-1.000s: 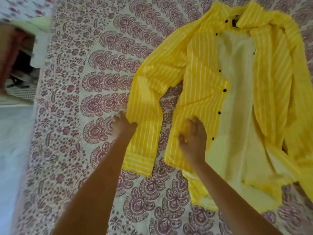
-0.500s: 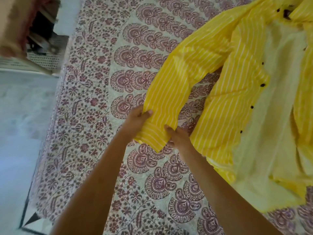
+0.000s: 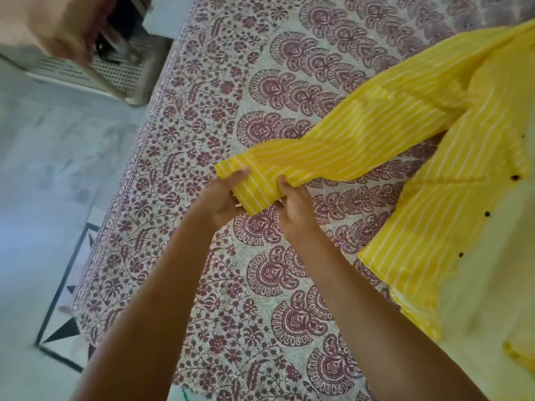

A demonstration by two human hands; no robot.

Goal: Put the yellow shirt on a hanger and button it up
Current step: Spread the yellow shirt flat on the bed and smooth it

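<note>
Gripping the yellow shirt (image 3: 451, 169) by its sleeve cuff (image 3: 252, 183) at mid-frame, left hand (image 3: 223, 201) and right hand (image 3: 295, 204) fingers pinch cloth, apparently straightening it; a hanger, unseen, comes next.

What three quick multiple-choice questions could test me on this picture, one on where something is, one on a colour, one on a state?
1. Where do both hands grip the yellow shirt?
A. the collar
B. the sleeve cuff
C. the bottom hem

2. What colour are the shirt's buttons?
A. dark
B. white
C. yellow

3. How does the shirt's front stand?
A. buttoned shut
B. open, unbuttoned
C. zipped

Answers: 1 B, the left hand and right hand pinch the sleeve cuff above the patterned bedspread. 2 A, dark buttons dot the placket edge. 3 B, the pale inside shows beside the buttons.
</note>
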